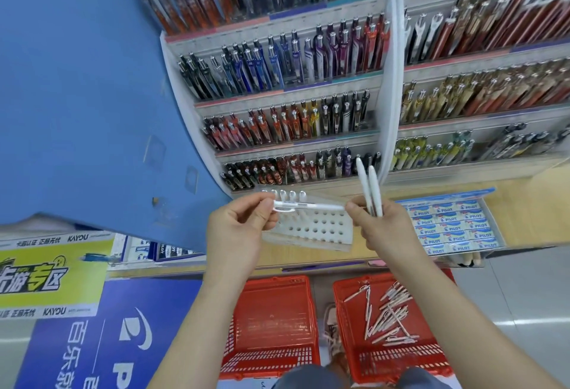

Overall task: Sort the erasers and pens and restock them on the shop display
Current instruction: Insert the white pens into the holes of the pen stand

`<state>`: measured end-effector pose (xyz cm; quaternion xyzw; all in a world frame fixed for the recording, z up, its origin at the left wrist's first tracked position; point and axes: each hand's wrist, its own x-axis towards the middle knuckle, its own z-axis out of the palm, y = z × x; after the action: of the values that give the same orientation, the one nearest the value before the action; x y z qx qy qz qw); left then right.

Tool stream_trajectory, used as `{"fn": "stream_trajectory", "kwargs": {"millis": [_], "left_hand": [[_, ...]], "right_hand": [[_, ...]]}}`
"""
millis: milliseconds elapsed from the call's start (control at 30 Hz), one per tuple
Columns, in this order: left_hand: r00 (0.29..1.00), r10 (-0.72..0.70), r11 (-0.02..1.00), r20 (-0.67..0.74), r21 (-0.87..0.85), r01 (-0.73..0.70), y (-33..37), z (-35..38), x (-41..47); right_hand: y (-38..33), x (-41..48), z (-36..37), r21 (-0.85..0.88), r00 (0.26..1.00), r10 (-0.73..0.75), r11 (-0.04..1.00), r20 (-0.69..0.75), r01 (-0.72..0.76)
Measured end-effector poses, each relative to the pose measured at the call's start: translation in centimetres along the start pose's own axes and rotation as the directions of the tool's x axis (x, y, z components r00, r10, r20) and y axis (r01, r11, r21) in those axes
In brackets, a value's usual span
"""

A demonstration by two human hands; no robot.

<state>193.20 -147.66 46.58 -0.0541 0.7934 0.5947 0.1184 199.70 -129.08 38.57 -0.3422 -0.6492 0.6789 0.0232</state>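
Note:
A white pen lies level between my two hands above a clear pen rack full of round holes. My left hand pinches its clip end, and the thumb and forefinger of my right hand pinch its other end. The right hand also grips two more white pens that stick upward. Several white pens stand in the rack's back row. A tray of blue Pilot erasers sits on the shelf to the right.
Tiered rows of pens fill the display behind the rack. On the floor below are two red baskets: the left basket holds nothing, the right basket holds several loose white pens. A blue panel stands at left.

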Motion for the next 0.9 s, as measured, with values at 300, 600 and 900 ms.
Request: {"fn": "stream_trajectory", "kwargs": {"millis": [300,600,900], "left_hand": [[0.961,0.274,0.878,-0.035,0.417,-0.235,-1.0,-2.9,-0.1],[0.870,0.469,0.524,0.154,0.744,-0.414,-2.3,-3.4,0.7],[0.888,0.372,0.461,0.269,0.778,-0.428,-3.7,-1.6,2.6]], "right_hand": [[4.0,0.7,0.1,-0.288,0.998,-0.003,0.958,-0.055,-0.013],[6.1,-0.8,0.5,-0.171,0.993,0.062,0.982,-0.096,-0.078],[5.7,-1.2,0.8,-0.120,0.992,0.059,0.990,-0.107,-0.072]]}}
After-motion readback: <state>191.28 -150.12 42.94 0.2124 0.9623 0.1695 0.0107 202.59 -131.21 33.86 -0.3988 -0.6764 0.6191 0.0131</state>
